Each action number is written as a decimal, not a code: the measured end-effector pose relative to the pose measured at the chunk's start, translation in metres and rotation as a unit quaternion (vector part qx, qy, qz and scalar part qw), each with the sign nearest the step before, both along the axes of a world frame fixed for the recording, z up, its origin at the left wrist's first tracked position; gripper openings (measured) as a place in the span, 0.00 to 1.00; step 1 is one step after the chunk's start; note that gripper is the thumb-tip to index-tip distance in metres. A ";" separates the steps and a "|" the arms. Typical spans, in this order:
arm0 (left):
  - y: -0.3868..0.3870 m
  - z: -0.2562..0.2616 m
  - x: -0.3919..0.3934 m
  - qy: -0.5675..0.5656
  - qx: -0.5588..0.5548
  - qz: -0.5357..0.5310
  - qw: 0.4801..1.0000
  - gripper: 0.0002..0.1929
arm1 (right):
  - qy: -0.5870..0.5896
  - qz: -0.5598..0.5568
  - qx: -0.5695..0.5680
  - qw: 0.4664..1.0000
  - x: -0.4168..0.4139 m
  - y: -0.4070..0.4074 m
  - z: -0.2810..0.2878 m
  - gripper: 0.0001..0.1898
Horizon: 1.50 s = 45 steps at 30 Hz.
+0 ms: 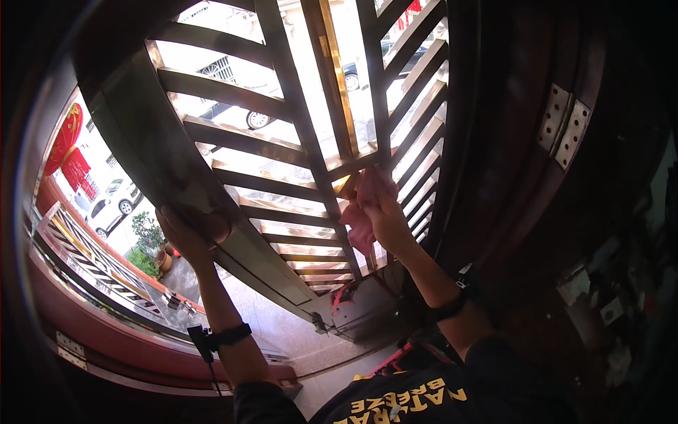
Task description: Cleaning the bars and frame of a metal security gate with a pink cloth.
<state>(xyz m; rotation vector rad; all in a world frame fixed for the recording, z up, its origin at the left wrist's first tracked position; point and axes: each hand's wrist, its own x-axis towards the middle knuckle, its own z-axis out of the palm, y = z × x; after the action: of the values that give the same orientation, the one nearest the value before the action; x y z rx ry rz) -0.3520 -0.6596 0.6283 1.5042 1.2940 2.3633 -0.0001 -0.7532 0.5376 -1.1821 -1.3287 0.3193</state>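
Note:
A metal door (265, 159) with slanted slats fills the middle of the view, backlit by bright daylight. My right hand (389, 222) holds a crumpled pink cloth (361, 225) against the grille, close to where a short crossbar (354, 165) meets the upright bars. Part of the cloth hides the bars behind it. At the left, my left hand (188, 238) grips the door's wide metal stile (153, 132), its fingers wrapped around the edge. A gold-coloured upright bar (339, 79) runs down the centre of the grille.
Dark red door frames with hinges (564, 127) stand on both sides. Outside are parked cars (111, 204), a red lantern (66, 140) and potted plants (145, 244). A speckled floor (312, 350) lies below the door. Cluttered items (593, 297) sit in shadow at the right.

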 end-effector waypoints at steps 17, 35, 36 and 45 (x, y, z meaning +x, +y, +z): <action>0.003 0.000 -0.011 0.011 -0.006 -0.036 0.999 0.27 | -0.026 0.125 0.036 0.991 -0.043 -0.037 0.001 0.39; -0.004 0.002 -0.007 0.035 0.005 -0.028 0.999 0.26 | 0.289 0.099 -0.015 0.952 -0.036 -0.034 -0.010 0.18; -0.004 0.002 -0.004 0.034 0.009 -0.031 0.999 0.26 | 0.439 0.186 -0.044 0.878 -0.024 -0.037 -0.014 0.16; -0.009 0.005 0.000 0.016 -0.011 -0.028 0.999 0.26 | 0.066 0.050 0.065 0.994 -0.024 -0.045 0.009 0.10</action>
<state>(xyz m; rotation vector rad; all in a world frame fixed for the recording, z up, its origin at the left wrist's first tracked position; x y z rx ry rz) -0.3520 -0.6686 0.6332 1.5563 1.2639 2.2926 -0.0240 -0.7981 0.5467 -0.9716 -1.2751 0.3726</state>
